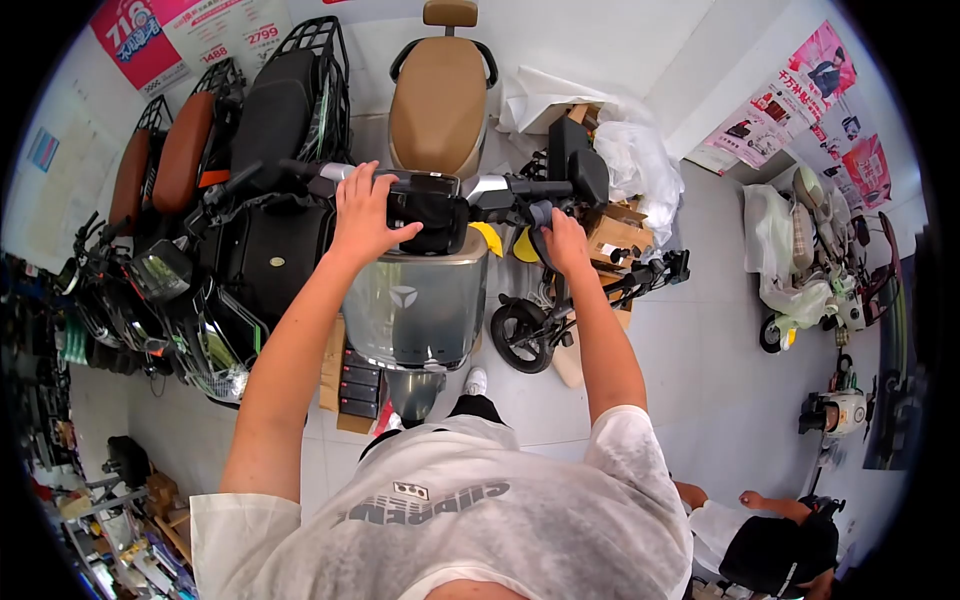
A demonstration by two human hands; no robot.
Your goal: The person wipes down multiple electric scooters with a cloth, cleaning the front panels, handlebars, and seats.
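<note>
the fingers of the left hand (365, 215) are spread wide, with the thumb out to the side. they lie over the left part of the handlebar (520, 188), next to a black pouch (435, 235). the fingers of the right hand (565, 243) look bent, near a small grey thing (541, 213) below the right part of the bar. i cannot tell if they grip it.

the scooter (400, 305) is right in front of the person, between the two arms, with its tan seat (437, 110) on the far side.

if only one hand pushes hard, the bar could swing round. then its right end might bump the small bike (522, 335) close by, and that could tip. the flat left hand might slip, since the fingers are not wrapped round. a white shoe (476, 381) is near the scooter's front, so a roll could bump the foot.

further left is a black seat (275, 120), and to the right is a cardboard box (613, 238).
</note>
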